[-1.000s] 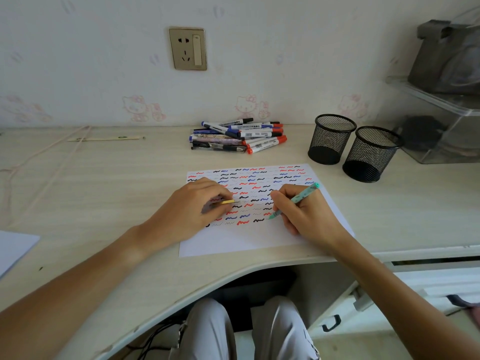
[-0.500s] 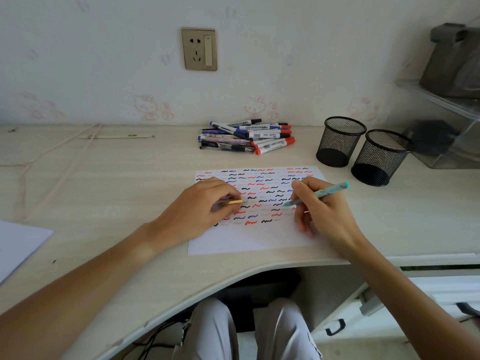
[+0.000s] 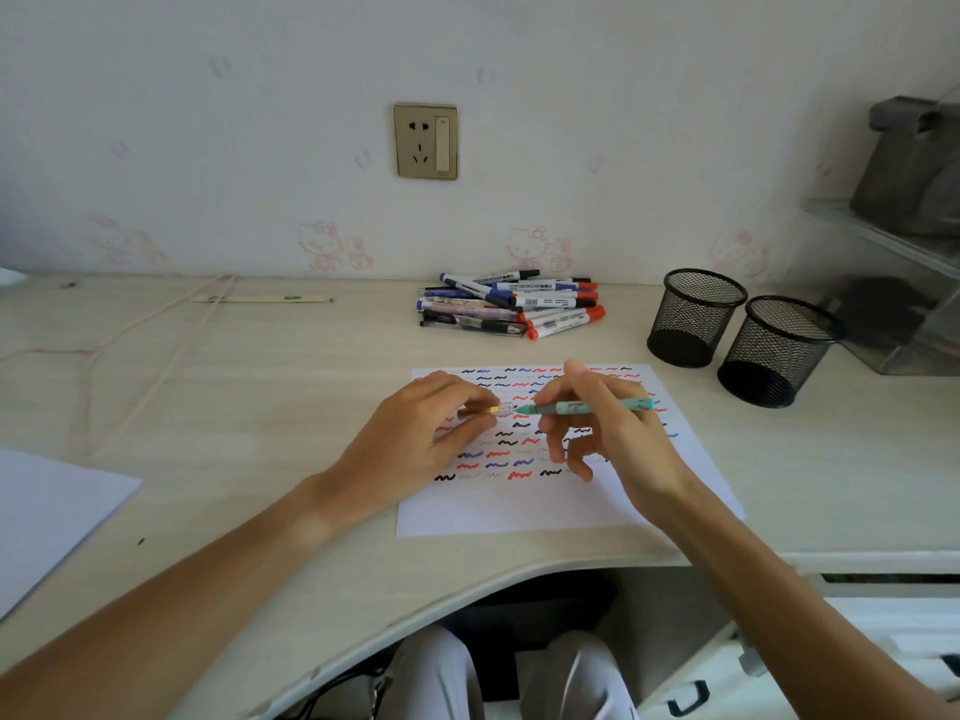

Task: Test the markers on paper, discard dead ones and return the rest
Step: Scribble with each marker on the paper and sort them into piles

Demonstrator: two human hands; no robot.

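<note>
A white paper sheet (image 3: 545,506) covered with red, blue and black squiggles lies on the desk in front of me. Above it my right hand (image 3: 608,433) pinches a teal pen (image 3: 592,407), held level with its tip pointing left. My left hand (image 3: 415,439) pinches the pen's clear cap with a yellow clip (image 3: 498,409), its mouth facing the tip and almost touching it. A pile of markers (image 3: 511,304) with red, blue and black caps lies further back near the wall. Two black mesh cups (image 3: 693,317) (image 3: 774,350) stand to the right of the sheet.
Another white sheet (image 3: 47,506) lies at the left edge of the desk. A pale cord (image 3: 130,335) and a slim wooden stick (image 3: 260,299) lie at the back left. A clear shelf unit (image 3: 904,283) stands at the right; the desk's front edge curves toward my legs.
My right hand lifted the teal pen off the paper and turned it level, bringing its tip left to the cap held by my left hand. The view also shifted left.
</note>
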